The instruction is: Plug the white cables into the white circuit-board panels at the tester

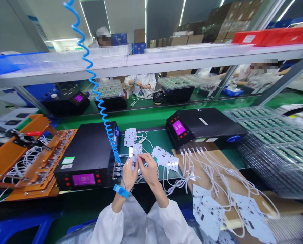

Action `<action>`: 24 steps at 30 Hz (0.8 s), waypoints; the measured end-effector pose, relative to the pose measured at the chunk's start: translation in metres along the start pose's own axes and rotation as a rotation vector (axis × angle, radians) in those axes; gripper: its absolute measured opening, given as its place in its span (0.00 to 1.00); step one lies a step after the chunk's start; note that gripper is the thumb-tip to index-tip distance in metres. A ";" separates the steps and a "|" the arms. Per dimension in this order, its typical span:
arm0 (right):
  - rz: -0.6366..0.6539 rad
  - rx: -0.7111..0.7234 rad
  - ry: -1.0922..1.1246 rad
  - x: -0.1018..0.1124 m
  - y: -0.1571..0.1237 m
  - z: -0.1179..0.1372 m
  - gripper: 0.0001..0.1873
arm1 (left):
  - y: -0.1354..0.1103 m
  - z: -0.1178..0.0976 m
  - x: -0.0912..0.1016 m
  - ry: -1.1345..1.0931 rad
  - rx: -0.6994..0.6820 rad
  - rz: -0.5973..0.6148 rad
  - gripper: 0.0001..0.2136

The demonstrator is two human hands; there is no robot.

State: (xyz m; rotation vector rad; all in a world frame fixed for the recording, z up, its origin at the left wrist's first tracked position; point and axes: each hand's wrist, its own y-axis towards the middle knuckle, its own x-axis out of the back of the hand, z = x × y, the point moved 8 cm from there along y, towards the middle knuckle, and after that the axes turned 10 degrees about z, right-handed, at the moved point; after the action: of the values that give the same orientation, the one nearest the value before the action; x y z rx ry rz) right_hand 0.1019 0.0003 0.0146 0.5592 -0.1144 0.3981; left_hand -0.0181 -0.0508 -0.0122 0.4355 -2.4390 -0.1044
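Between your two hands, just above the bench's near edge, sits the small white board (133, 156) you are working on. Your left hand (129, 174) is wrapped around its lower part from behind, thumb up the side, holding it upright. Your right hand (148, 168) pinches at the board's right edge with its fingertips (140, 157); whether they grip a plug or only the board is too small to tell. My judgement: keep the left grip firm and low so the board does not twist, and press straight in along the connector rather than at an angle. The blue wrist strap (121, 191) on your left wrist, with its blue coiled cord (98, 95) rising up and away, should stay clear of the board.

Counting outward: two more white boards lie on the green mat, one behind your hands (130, 137) and one just right of them (165, 158). White cables (192, 166) trail from the right tester; I count about six plugs at its front, the rest tangled beyond counting. Two black testers with purple screens stand near you, the left (86, 159) and the right (202, 127). One orange fixture (26, 159) sits far left. A stack of clear trays (273, 142) fills the right side; several white boards (209, 211) lie on brown card lower right.
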 end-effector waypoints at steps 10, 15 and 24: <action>-0.014 0.052 -0.054 -0.002 0.001 0.004 0.08 | -0.002 0.001 -0.009 0.034 -0.086 0.031 0.14; 0.011 0.065 -0.076 -0.001 0.002 0.004 0.08 | -0.003 -0.006 -0.007 0.092 -0.143 0.002 0.15; 0.026 0.075 -0.050 -0.001 0.004 0.006 0.09 | -0.001 -0.008 -0.010 0.176 -0.157 0.006 0.15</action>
State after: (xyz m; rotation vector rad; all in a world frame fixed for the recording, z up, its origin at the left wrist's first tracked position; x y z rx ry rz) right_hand 0.0998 -0.0001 0.0214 0.6422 -0.1556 0.4146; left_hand -0.0058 -0.0480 -0.0119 0.3518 -2.2397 -0.2424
